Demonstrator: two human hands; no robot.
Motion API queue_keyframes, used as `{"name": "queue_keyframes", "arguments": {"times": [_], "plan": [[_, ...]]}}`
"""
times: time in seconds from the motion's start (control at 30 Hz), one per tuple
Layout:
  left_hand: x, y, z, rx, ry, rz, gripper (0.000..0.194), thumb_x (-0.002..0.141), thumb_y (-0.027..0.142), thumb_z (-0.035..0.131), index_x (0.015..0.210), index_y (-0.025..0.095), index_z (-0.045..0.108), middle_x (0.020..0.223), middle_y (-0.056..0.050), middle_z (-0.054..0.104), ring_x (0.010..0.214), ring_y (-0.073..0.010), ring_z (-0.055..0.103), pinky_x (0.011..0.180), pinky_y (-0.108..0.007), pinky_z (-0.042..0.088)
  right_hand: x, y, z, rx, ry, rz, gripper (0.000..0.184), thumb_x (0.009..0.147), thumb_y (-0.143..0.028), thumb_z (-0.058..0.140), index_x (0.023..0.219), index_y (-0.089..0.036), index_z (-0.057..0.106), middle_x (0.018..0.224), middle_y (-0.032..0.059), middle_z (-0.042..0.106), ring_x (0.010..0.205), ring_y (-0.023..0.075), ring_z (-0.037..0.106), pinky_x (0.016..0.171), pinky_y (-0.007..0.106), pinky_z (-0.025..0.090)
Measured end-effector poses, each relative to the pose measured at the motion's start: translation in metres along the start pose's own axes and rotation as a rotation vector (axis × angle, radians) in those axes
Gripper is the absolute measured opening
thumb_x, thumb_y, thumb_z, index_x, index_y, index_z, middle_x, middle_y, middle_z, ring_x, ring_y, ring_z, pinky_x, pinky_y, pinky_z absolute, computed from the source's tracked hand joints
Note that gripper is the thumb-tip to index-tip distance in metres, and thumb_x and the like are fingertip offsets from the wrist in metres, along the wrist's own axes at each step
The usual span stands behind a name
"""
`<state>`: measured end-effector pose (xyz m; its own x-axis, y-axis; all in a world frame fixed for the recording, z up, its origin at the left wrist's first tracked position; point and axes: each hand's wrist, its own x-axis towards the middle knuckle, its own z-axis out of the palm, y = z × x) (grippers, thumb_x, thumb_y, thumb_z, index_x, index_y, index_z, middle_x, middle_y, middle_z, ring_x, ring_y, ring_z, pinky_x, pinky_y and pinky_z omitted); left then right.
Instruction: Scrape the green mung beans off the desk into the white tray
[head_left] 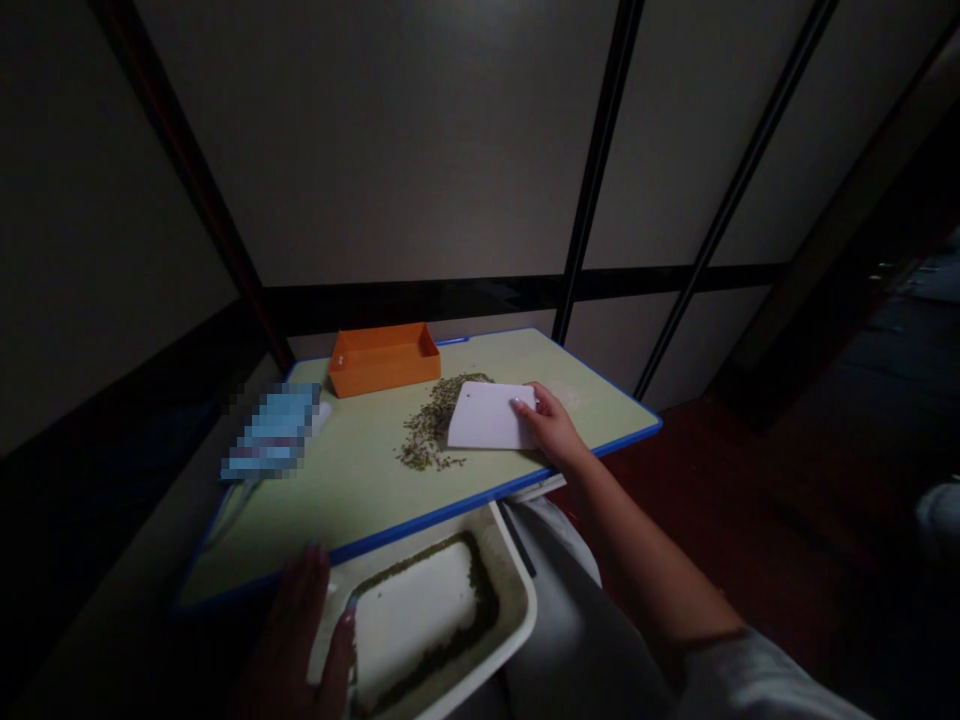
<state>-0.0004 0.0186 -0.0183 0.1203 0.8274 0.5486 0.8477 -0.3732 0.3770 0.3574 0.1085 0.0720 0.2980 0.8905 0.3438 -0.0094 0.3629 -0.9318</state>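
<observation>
My right hand point(553, 425) grips a thin white plastic card point(489, 420) by its right end, thumb on top. The card's left edge meets a spread of small green-brown dried bits point(429, 430) on the pale green tabletop point(360, 480), and part of the spread is hidden behind it. Below the table's front edge, a white rectangular tray point(516, 600) rests near my lap, with similar bits lining its inner edges. In deep shadow, my left hand point(300, 630) holds the tray's left side, its thumb over the rim.
An orange open box point(384, 375) stands at the back left of the table. A blurred-out light blue item point(276, 430) lies at the left edge, with a pale cable point(238, 500) beside it. Dark-framed panels point(420, 150) rise directly behind the blue-edged table.
</observation>
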Motion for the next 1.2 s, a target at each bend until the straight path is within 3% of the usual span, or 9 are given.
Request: {"name": "queue_keyframes", "arguments": {"times": [0.13,0.37,0.63,1.03,1.2], "plan": [[0.000,0.005,-0.001,-0.025,-0.013,-0.031,0.062,0.087,0.042,0.043,0.146,0.031,0.029,0.155,-0.005,0.038,0.141,-0.0245,0.036,0.115,-0.048,0.036,-0.002,0.002,-0.003,0.012,0.029,0.013,0.038,0.066,-0.051,0.073,0.083,-0.023,0.055,0.067,-0.0049,0.054,0.059,0.0122,0.048,0.052,0.022,0.035],[0.001,0.007,-0.002,-0.012,0.035,0.035,0.063,0.087,0.038,0.044,0.147,0.035,0.024,0.155,-0.004,0.039,0.141,-0.0237,0.037,0.118,-0.049,0.033,-0.002,0.000,-0.011,-0.029,0.065,0.040,0.035,0.065,-0.048,0.073,0.084,-0.023,0.057,0.068,-0.0047,0.055,0.060,0.0123,0.048,0.051,0.022,0.035],[-0.001,0.010,-0.001,-0.022,0.034,-0.024,0.058,0.088,0.041,0.040,0.145,0.030,0.032,0.152,-0.004,0.044,0.141,-0.0228,0.037,0.116,-0.047,0.035,-0.004,-0.002,-0.021,-0.079,-0.015,0.076,0.034,0.067,-0.047,0.073,0.086,-0.023,0.059,0.068,-0.0046,0.056,0.058,0.0120,0.048,0.050,0.021,0.033],[0.001,0.014,-0.001,-0.067,0.025,-0.028,0.054,0.088,0.041,0.039,0.140,0.025,0.042,0.150,-0.004,0.047,0.143,-0.0217,0.034,0.118,-0.046,0.034,-0.002,-0.001,-0.024,-0.092,0.128,0.066,0.036,0.064,-0.044,0.072,0.090,-0.024,0.059,0.072,-0.0035,0.058,0.061,0.0136,0.049,0.053,0.023,0.036],[0.001,0.014,0.001,-0.054,0.063,0.009,0.054,0.089,0.043,0.038,0.139,0.025,0.043,0.148,-0.004,0.050,0.141,-0.0218,0.038,0.115,-0.044,0.038,-0.004,-0.005,-0.032,-0.137,0.112,0.044,0.036,0.065,-0.045,0.072,0.092,-0.024,0.059,0.077,-0.0019,0.061,0.065,0.0148,0.052,0.056,0.024,0.039]]}}
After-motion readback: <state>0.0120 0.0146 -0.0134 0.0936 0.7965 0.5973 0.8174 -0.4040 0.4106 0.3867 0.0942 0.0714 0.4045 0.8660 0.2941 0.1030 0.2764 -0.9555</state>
